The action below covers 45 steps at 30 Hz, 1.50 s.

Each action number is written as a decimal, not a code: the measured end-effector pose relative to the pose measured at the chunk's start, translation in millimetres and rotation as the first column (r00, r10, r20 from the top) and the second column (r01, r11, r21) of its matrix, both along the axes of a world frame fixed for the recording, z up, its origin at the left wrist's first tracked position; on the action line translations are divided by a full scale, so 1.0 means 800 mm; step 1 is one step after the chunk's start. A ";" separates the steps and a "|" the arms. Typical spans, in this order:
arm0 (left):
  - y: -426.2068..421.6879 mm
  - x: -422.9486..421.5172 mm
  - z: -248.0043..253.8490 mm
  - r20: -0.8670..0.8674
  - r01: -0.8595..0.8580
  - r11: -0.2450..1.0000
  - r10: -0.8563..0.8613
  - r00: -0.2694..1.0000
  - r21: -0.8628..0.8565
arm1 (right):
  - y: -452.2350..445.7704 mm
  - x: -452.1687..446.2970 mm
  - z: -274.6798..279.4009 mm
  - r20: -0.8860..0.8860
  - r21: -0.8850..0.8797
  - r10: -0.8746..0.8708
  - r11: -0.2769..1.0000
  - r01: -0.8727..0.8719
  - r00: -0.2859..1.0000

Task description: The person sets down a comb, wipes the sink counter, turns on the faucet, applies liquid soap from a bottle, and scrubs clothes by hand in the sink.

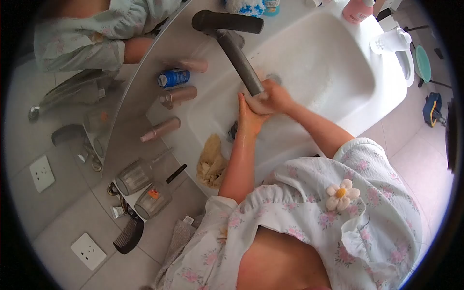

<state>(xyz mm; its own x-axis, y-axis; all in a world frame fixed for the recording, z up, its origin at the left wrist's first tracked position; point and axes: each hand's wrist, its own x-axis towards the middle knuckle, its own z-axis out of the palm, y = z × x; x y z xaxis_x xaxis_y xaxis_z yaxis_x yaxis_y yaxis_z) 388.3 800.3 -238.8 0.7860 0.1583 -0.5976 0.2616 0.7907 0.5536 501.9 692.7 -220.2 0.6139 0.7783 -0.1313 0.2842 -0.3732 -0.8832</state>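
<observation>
My left hand (251, 118) is under the spout of the dark grey faucet (239, 60), wet, with its thumb pointing up. Against it from the right lies my right hand (278, 98), its fingers curled. Between the two hands is a pale, smooth patch (258, 103); whether it is an object, foam or water I cannot tell. Both hands are over the white sink (333, 53). Left of my left forearm, a crumpled beige cloth (211, 162) lies at the sink's side. A small dark thing (233, 131) shows partly behind my left wrist.
A pink pump bottle (357, 10) and a white bottle (389, 40) stand on the right rim. At left are a mirror (130, 87), a blue container (174, 78), pinkish bottles (161, 129), clear cups (152, 200), a black comb (129, 235) and a wall socket (88, 251).
</observation>
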 end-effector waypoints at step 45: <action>0.027 -0.040 -0.048 -0.591 0.576 -0.132 -0.161 0.791 0.807 | -0.098 0.122 -0.036 0.663 -0.430 0.345 0.902 -0.039 0.665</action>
